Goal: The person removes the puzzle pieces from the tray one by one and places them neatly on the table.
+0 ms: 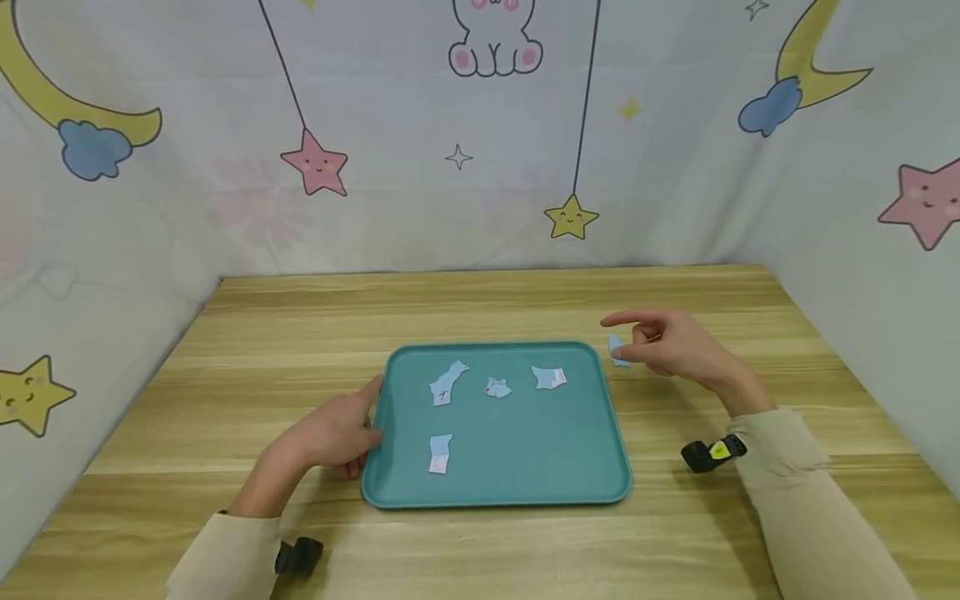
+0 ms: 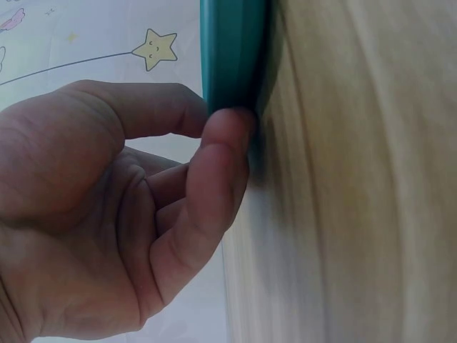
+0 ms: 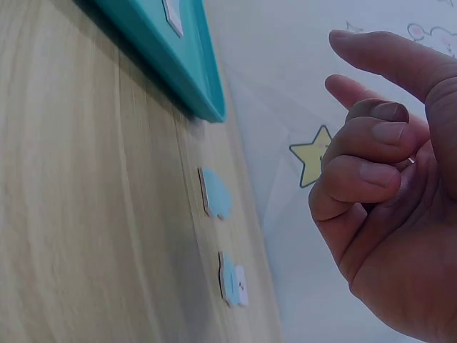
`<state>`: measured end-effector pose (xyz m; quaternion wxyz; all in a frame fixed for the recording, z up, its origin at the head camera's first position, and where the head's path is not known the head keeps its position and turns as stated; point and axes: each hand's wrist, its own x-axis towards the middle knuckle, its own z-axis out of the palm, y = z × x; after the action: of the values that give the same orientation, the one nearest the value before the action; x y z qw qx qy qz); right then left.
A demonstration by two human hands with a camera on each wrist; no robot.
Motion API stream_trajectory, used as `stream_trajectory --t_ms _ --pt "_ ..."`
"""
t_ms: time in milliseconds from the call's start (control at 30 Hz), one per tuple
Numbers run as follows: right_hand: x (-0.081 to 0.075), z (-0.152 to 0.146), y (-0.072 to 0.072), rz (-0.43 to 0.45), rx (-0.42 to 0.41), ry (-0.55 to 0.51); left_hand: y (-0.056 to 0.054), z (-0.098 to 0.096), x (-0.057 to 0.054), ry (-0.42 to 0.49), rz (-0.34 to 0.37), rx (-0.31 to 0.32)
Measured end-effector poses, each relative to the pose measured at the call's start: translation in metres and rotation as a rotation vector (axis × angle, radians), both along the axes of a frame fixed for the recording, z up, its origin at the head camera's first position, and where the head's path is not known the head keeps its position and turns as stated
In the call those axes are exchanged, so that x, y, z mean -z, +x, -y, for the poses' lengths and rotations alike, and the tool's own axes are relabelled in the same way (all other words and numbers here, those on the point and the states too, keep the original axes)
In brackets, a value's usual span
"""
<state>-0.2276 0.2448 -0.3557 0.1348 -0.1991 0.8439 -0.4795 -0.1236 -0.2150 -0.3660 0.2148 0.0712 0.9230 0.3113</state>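
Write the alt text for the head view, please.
A person's left hand grips the left edge of a green tray holding four small pieces; the right hand partly hides a pale blue piece on the wooden table, beyond the tray's right edge.

Place: table-top booth, enclosed by cloth; whether in a home or a studio, cannot be told.
Backdrop [image 1: 405,233]: white fabric, lightly creased, along the back and both sides; nursery-style print of yellow moons [image 1: 47,93], blue clouds [image 1: 93,152], smiling stars [image 1: 572,218], seated cartoon animal [image 1: 495,37].
Table [image 1: 487,550]: one, light wood-grain top, rear edge against backdrop.
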Motion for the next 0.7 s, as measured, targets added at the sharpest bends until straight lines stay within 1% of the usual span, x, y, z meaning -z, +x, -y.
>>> stream_trajectory --t_ms 267,700 --pt "-0.005 0.014 0.004 0.012 -0.024 0.001 0.000 -0.001 -0.001 0.000 0.011 -0.002" --pt "-0.006 0.029 0.009 -0.026 -0.060 0.013 -0.001 0.000 0.000 0.001 0.015 -0.002"
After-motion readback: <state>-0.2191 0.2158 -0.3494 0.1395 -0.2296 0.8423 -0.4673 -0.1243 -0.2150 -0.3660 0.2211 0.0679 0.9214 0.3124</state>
